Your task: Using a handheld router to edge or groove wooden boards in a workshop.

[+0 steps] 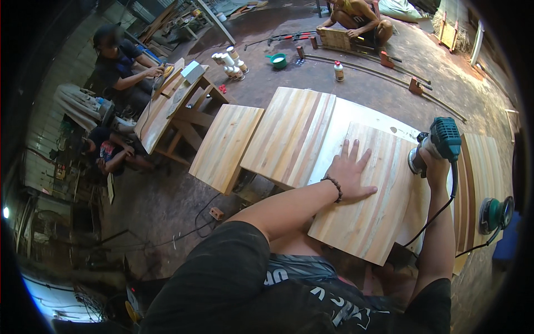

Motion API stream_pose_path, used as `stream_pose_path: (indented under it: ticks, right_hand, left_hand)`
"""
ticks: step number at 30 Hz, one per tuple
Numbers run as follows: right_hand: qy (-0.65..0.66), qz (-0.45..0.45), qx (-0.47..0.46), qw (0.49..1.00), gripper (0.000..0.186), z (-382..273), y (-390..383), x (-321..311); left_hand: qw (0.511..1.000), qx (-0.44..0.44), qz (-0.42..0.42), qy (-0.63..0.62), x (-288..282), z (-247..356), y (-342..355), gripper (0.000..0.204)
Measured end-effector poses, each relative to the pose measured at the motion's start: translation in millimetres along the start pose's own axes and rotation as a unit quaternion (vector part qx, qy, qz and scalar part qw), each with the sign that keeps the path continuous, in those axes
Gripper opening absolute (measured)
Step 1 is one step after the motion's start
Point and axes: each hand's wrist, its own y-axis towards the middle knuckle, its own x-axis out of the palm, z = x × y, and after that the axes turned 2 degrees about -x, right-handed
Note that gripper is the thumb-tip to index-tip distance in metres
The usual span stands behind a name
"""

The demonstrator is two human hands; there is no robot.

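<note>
A striped laminated wood board [370, 186] lies in front of me on a white-topped surface [384, 116]. My left hand [352, 171] presses flat on it with the fingers spread, a beaded bracelet at the wrist. At the board's right edge, my right hand [435, 166] is wrapped round a teal trim router [444, 139]. The router is tilted, and its round metal base faces the board's edge. Whether the bit touches the wood cannot be seen. A black cord hangs from the router past my right forearm.
Two more striped boards [292, 133] [228, 146] lie to the left. At right, stacked boards [478, 172] carry a teal orbital sander [492, 216]. Long bar clamps [367, 64], a bottle [339, 71] and a green dipper [278, 60] are on the floor. Co-workers sit left and at the back.
</note>
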Motion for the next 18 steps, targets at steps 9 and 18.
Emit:
stream_pose_path:
  ticks: [9,18]
  right_hand:
    - [-0.116,-0.008,-0.029,0.993,0.036,5,16,-1]
    - [-0.066,-0.035,-0.03,0.997,0.034,-12,28,1]
  left_hand:
    - [0.999,0.002,0.021,0.026,9,5,8,0.115]
    - [0.998,0.009,0.014,0.057,11,10,10,0.119]
